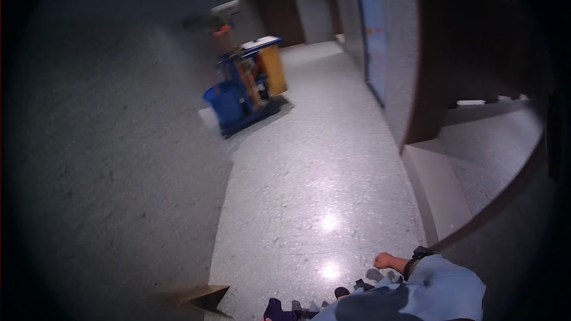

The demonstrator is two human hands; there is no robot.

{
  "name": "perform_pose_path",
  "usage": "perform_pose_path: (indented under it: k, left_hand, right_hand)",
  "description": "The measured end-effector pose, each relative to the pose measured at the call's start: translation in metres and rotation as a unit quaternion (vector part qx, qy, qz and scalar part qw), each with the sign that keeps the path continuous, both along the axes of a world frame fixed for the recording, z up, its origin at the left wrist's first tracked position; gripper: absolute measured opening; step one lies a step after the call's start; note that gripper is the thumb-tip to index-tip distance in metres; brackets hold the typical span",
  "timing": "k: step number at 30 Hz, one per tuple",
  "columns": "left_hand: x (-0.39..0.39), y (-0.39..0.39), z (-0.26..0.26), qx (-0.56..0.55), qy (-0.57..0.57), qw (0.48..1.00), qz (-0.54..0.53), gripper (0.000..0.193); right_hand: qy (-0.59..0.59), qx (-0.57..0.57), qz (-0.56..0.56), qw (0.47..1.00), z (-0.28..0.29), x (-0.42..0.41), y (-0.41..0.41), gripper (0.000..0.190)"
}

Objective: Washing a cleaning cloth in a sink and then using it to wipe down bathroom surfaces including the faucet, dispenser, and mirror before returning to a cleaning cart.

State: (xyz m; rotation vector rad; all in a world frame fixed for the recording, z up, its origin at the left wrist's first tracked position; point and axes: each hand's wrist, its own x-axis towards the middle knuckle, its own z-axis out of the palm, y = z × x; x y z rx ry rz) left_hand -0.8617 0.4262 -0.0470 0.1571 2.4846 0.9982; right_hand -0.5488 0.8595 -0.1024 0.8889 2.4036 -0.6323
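My right hand (383,260) hangs beside my light blue garment (439,283), above the speckled floor. Its fingers look curled in, and I see nothing in them. A black band (417,256) circles the forearm behind it. At the bottom edge lies a dark purple cloth-like thing (277,310). Only a sliver of skin shows below it, perhaps my left hand; the rest is cut off, so its grip cannot be made out. The tip of a dark shoe (342,292) shows under the garment.
A cleaning cart with a blue bucket (226,103) and a yellow bag (273,70) stands against the left wall (111,156). The shiny floor (312,160) runs to a dark door (281,9). At right are a doorway threshold (439,187) and a bluish panel (371,31).
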Motion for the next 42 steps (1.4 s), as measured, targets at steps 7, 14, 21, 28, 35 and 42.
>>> perform_pose_path:
  k: [7,14,21,28,35,42]
  left_hand:
    - [-0.034,-0.004,-0.03,-0.186,-0.016,0.974,-0.126,0.045]
    - [-0.132,0.083,-0.038,-0.276,-0.127,0.943,-0.138,0.047]
    - [-0.329,0.291,-0.031,-0.263,-0.202,0.904,-0.271,0.053]
    - [-0.472,0.582,0.02,-0.017,0.039,0.959,-0.281,0.035]
    - [-0.533,0.709,0.054,0.128,-0.063,0.952,-0.272,0.031]
    - [-0.617,0.672,-0.033,-0.016,0.066,0.99,-0.126,0.026]
  right_hand:
    - [0.273,-0.084,-0.102,0.953,0.136,-0.215,0.064,0.027]
    - [0.053,0.023,-0.185,0.981,0.041,-0.14,0.143,0.027]
    - [-0.163,0.091,-0.118,0.975,-0.03,0.022,0.185,0.02]
    - [-0.183,-0.148,-0.396,0.888,-0.029,-0.118,0.198,0.021]
    - [-0.132,-0.058,-0.222,0.964,-0.066,-0.291,0.41,0.035]
    - [0.248,0.03,-0.368,0.895,0.078,-0.574,0.726,0.024]
